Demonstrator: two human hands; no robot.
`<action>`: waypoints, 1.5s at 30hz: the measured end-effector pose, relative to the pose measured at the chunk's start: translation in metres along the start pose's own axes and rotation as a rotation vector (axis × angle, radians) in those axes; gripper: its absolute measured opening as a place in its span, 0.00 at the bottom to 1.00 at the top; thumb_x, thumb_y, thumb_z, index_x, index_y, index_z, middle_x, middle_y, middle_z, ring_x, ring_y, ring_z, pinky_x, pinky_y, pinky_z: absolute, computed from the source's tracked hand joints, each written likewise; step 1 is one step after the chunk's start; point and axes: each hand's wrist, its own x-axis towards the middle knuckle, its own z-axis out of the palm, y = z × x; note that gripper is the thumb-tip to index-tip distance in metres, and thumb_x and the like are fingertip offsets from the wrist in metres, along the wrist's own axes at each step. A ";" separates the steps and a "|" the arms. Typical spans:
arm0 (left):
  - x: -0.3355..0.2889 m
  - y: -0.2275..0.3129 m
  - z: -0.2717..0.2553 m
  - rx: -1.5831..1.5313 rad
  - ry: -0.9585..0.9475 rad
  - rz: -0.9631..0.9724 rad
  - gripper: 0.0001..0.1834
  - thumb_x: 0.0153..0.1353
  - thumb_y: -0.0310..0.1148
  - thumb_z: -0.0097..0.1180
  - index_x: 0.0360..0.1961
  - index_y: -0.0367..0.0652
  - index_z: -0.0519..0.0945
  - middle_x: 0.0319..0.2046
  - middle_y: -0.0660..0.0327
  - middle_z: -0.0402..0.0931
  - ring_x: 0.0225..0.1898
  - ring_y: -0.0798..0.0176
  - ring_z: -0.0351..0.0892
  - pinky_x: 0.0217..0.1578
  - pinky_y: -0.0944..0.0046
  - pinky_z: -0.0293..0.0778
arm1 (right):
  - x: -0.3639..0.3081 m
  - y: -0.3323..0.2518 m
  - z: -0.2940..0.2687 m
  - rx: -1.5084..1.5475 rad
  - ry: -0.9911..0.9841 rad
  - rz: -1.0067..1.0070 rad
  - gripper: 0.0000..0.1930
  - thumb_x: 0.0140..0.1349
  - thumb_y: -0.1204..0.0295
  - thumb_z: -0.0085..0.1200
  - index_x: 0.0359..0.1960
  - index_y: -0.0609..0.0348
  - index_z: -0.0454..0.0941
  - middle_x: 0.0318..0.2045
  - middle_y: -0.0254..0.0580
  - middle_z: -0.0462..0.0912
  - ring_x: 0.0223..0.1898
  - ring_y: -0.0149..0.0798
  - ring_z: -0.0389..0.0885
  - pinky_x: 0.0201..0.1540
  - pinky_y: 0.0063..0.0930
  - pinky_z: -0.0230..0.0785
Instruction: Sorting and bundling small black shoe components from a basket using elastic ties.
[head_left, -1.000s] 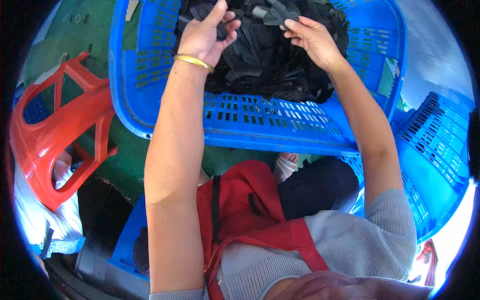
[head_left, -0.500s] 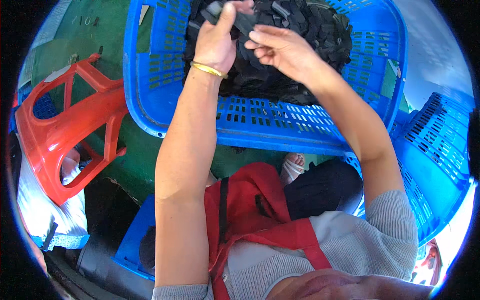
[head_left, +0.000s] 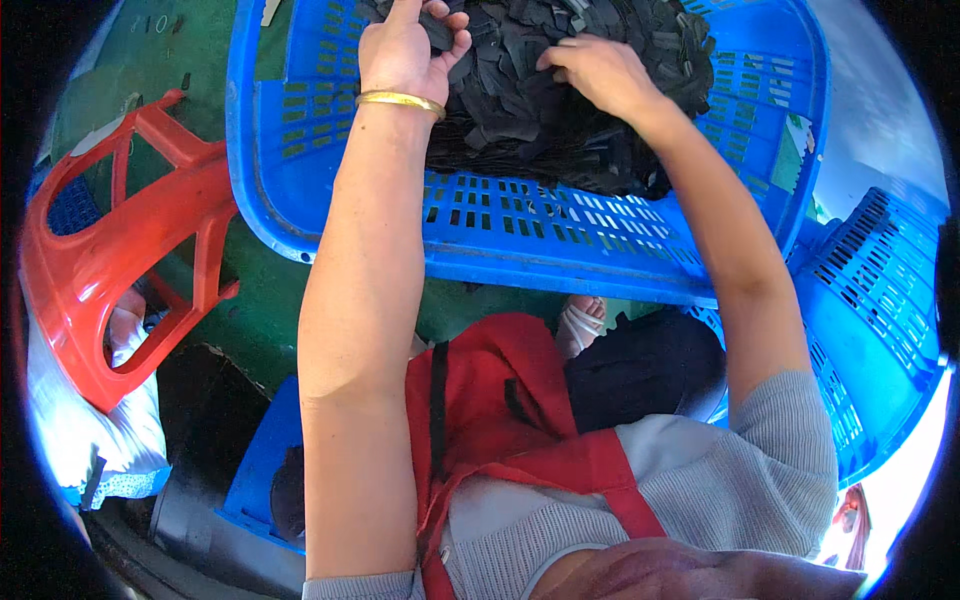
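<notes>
A blue perforated plastic basket (head_left: 470,240) holds a heap of thin black flat pieces (head_left: 510,100), many of them strip-like. Over the heap's left side is my left hand (head_left: 405,55), a gold bangle at its wrist. Its fingers curl round a few of the dark pieces, and its top is cut off by the picture's edge. To the right, my right hand (head_left: 605,75) hovers low over the heap or touches it. Its fingers are drawn together at the pieces, and whether one is between the tips cannot be made out.
An overturned red plastic stool (head_left: 130,260) lies on the green floor at left, by a white sack (head_left: 110,430). Another blue basket (head_left: 870,330) stands tilted at right. Below the main basket are a sandalled foot (head_left: 580,325) and my red apron (head_left: 490,400).
My hands were close together over the heap with dark pieces between them. Now they are apart: the left has shifted left, the right has moved right to the heap. The view has shifted slightly.
</notes>
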 end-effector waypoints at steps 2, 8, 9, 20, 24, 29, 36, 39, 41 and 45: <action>-0.001 0.001 0.003 0.035 0.015 0.009 0.13 0.67 0.43 0.54 0.31 0.46 0.76 0.22 0.66 0.72 0.26 0.65 0.73 0.29 0.64 0.71 | 0.012 0.005 -0.003 -0.044 0.030 -0.079 0.12 0.58 0.69 0.49 0.43 0.44 0.80 0.36 0.37 0.83 0.42 0.42 0.81 0.43 0.36 0.74; 0.003 -0.004 -0.004 0.066 -0.049 -0.025 0.13 0.67 0.43 0.54 0.31 0.46 0.75 0.22 0.66 0.71 0.27 0.65 0.74 0.30 0.64 0.70 | 0.025 0.015 -0.011 -0.289 -0.107 -0.161 0.13 0.58 0.67 0.50 0.43 0.40 0.82 0.35 0.35 0.82 0.44 0.40 0.80 0.43 0.36 0.74; 0.003 -0.003 -0.004 0.062 -0.045 -0.023 0.13 0.67 0.43 0.54 0.31 0.46 0.75 0.22 0.66 0.71 0.27 0.65 0.74 0.30 0.64 0.70 | 0.019 0.021 -0.017 -0.194 -0.053 -0.132 0.12 0.58 0.65 0.52 0.43 0.39 0.82 0.36 0.34 0.82 0.43 0.41 0.81 0.43 0.35 0.74; -0.002 -0.004 0.003 0.232 -0.087 -0.096 0.15 0.64 0.47 0.56 0.32 0.47 0.75 0.23 0.67 0.71 0.28 0.67 0.73 0.30 0.66 0.70 | 0.027 0.004 -0.052 0.479 -0.024 0.187 0.10 0.56 0.65 0.60 0.38 0.52 0.83 0.34 0.35 0.83 0.37 0.36 0.80 0.41 0.28 0.72; 0.004 -0.007 -0.001 0.197 -0.115 -0.082 0.15 0.64 0.47 0.56 0.33 0.46 0.76 0.24 0.67 0.71 0.28 0.67 0.73 0.30 0.66 0.70 | 0.011 0.036 0.012 0.160 -0.151 0.362 0.17 0.50 0.59 0.62 0.43 0.41 0.84 0.41 0.39 0.84 0.46 0.46 0.81 0.49 0.40 0.73; -0.002 -0.001 0.003 0.256 -0.071 -0.095 0.15 0.64 0.47 0.56 0.33 0.45 0.76 0.24 0.67 0.71 0.28 0.66 0.73 0.29 0.67 0.70 | -0.015 0.016 0.011 0.412 0.038 0.510 0.17 0.52 0.61 0.63 0.41 0.55 0.83 0.34 0.44 0.85 0.38 0.35 0.84 0.43 0.29 0.73; 0.000 -0.010 -0.004 0.188 -0.203 -0.063 0.20 0.60 0.52 0.61 0.34 0.45 0.76 0.29 0.65 0.73 0.33 0.66 0.75 0.34 0.65 0.71 | 0.014 -0.024 -0.067 1.456 0.159 0.630 0.13 0.58 0.64 0.61 0.41 0.57 0.81 0.36 0.33 0.82 0.39 0.29 0.78 0.37 0.23 0.70; -0.012 -0.008 0.005 0.226 -0.424 -0.023 0.18 0.61 0.49 0.60 0.36 0.45 0.76 0.33 0.63 0.75 0.37 0.65 0.76 0.37 0.64 0.73 | 0.037 -0.062 -0.067 1.530 0.107 0.524 0.12 0.62 0.68 0.58 0.42 0.64 0.79 0.33 0.38 0.81 0.34 0.33 0.81 0.36 0.26 0.73; 0.002 -0.015 -0.007 0.163 -0.407 -0.044 0.15 0.64 0.45 0.58 0.36 0.44 0.76 0.34 0.62 0.77 0.37 0.64 0.77 0.39 0.62 0.74 | 0.043 -0.064 -0.056 1.432 0.052 0.414 0.12 0.62 0.67 0.58 0.42 0.63 0.79 0.33 0.38 0.82 0.33 0.32 0.81 0.35 0.25 0.74; 0.011 -0.011 -0.008 0.051 -0.112 -0.058 0.12 0.64 0.40 0.58 0.32 0.44 0.75 0.30 0.62 0.77 0.33 0.64 0.78 0.34 0.64 0.74 | 0.030 -0.023 -0.041 0.411 0.026 0.295 0.11 0.56 0.70 0.59 0.41 0.58 0.81 0.33 0.41 0.83 0.31 0.41 0.82 0.37 0.29 0.75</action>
